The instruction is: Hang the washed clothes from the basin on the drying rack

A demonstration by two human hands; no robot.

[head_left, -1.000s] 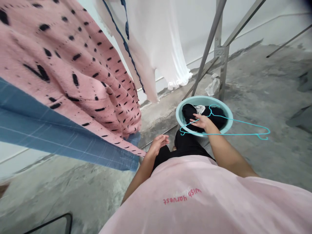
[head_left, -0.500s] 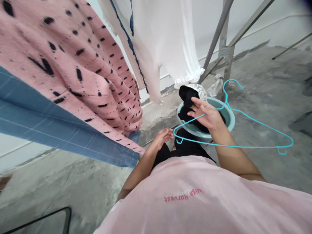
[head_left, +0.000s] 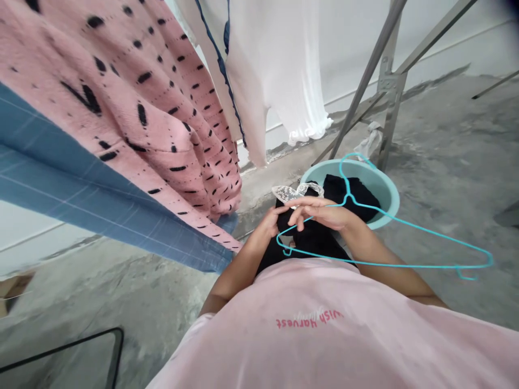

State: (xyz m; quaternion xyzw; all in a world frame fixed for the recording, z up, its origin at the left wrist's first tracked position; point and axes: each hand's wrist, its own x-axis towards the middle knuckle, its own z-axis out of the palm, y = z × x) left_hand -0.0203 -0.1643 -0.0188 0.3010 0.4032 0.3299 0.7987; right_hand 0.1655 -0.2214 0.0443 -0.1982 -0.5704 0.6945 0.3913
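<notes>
A black garment with white lace trim [head_left: 298,192] is held between my two hands, above my lap. My left hand [head_left: 272,222] is closed on its left edge. Across the garment's top lies my right hand [head_left: 318,212], fingers bent and gripping it from the right. A light-blue plastic hanger [head_left: 405,266] hangs on my right hand, its frame around the wrist and its hook pointing up. Just beyond my right hand stands a pale teal basin [head_left: 390,204] with dark clothing [head_left: 351,194] in it.
To the left hang a pink garment with black marks [head_left: 170,135] and blue checked cloth [head_left: 101,200]. White clothing [head_left: 284,65] hangs ahead. A metal frame [head_left: 391,97] stands behind the basin on the concrete floor. A black bar [head_left: 60,348] is at lower left.
My right hand has drawn the lace-trimmed garment from over the basin toward me, and my left hand has taken hold of it. The hanger has come along, its hook shifting left and down.
</notes>
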